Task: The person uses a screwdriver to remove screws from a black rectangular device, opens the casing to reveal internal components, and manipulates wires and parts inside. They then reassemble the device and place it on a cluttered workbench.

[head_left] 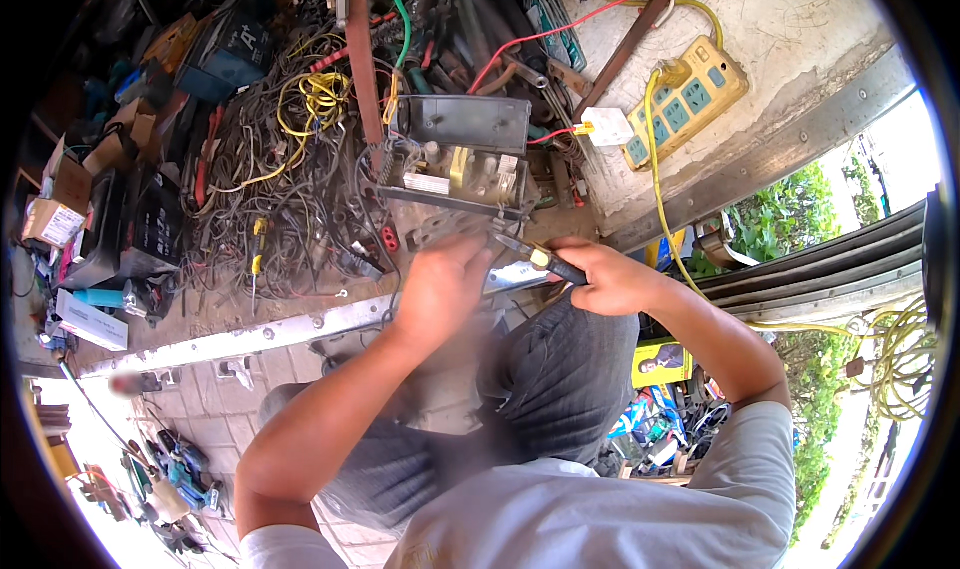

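Observation:
My right hand [600,274] is closed around pliers [560,266] with black and yellow handles. Their dark metal nose points left, toward my left hand. My left hand [445,284] is blurred by motion, its fingers curled at the bench's front edge. A blurred grey piece with holes [440,227] shows just beyond those fingers; its kind is unclear, and what they grip is hidden. Just behind both hands lies an opened dark case [385,191]. A circuit board with pale metal heat sinks [427,183] sits inside it, and its dark lid [465,121] leans up behind.
Tangled cables [290,159] cover the bench's left side, where a yellow-handled screwdriver [259,244] lies. Black batteries [152,224] stand farther left. A yellow power strip [690,104] with a white plug [606,127] rests at the right. A brown upright bar [362,69] rises behind the case.

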The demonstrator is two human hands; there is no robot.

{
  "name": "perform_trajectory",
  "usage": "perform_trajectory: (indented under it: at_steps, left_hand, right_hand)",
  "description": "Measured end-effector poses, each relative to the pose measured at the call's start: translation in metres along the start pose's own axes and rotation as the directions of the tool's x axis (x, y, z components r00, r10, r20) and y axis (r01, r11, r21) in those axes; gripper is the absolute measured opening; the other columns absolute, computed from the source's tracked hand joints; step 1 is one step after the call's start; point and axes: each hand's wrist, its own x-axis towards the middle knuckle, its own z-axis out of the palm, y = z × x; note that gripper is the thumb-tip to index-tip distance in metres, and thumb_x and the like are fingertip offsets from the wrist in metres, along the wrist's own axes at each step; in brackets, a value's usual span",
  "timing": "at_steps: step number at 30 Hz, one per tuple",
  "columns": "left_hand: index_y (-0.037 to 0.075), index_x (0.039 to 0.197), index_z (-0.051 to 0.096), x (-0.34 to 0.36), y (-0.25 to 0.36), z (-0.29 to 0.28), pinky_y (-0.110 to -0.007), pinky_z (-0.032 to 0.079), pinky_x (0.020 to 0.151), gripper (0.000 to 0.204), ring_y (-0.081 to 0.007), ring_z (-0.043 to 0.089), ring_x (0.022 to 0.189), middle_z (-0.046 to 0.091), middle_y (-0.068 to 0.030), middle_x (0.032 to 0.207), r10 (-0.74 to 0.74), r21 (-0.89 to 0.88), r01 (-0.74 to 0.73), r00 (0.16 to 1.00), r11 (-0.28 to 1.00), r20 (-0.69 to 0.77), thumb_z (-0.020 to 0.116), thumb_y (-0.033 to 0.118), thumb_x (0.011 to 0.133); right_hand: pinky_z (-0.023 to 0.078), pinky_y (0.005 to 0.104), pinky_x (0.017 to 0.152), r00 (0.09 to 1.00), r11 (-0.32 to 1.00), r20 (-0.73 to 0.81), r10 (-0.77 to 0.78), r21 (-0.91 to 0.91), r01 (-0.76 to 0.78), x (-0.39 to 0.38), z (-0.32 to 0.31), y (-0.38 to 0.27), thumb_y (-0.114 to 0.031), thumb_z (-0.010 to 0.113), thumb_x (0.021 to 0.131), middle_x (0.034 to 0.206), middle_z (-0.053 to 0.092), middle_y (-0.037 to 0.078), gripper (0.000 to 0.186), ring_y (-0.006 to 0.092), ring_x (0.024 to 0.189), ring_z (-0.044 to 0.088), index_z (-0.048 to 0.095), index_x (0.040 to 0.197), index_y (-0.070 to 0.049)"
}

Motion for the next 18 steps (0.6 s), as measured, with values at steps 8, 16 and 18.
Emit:
perform_trajectory:
  at_steps: [8,16,18]
  left_hand:
    - [-0.005,0.102,0.064,0.003,0.008,-0.005,-0.041,0.051,0.071,0.019,-0.0387,0.062,0.081,0.064,-0.0196,0.090,0.041,0.178,-0.052,0.997,0.983,0.065,0.061,0.005,0.086]
    - [-0.004,0.103,0.064,0.001,-0.002,-0.003,-0.042,0.051,0.074,0.019,-0.0388,0.062,0.084,0.064,-0.0202,0.092,0.060,0.207,-0.074,0.995,0.976,0.076,0.061,0.004,0.086]
    - [-0.004,0.102,0.064,0.002,-0.003,-0.004,-0.041,0.051,0.074,0.019,-0.0387,0.062,0.084,0.064,-0.0205,0.092,0.054,0.189,-0.070,0.994,0.980,0.092,0.061,0.004,0.086]
  right_hand:
    - [0.043,0.0391,0.099,0.998,0.957,-0.007,-0.066,-0.283,0.061,0.002,0.001,0.001,-0.003,0.058,0.078,0.134,0.045,0.020,0.046,0.0348,0.123,0.047,0.052,0.124,0.002]
    - [0.039,0.0464,0.096,0.996,0.974,0.023,-0.085,-0.208,0.088,0.004,0.006,0.009,-0.008,0.055,0.079,0.129,0.044,0.019,0.046,0.0367,0.120,0.046,0.047,0.123,0.002]
    - [0.036,0.0482,0.098,0.993,0.951,-0.008,-0.114,-0.291,0.107,0.003,0.008,0.008,-0.008,0.055,0.079,0.126,0.046,0.018,0.042,0.0364,0.120,0.046,0.049,0.119,0.001]
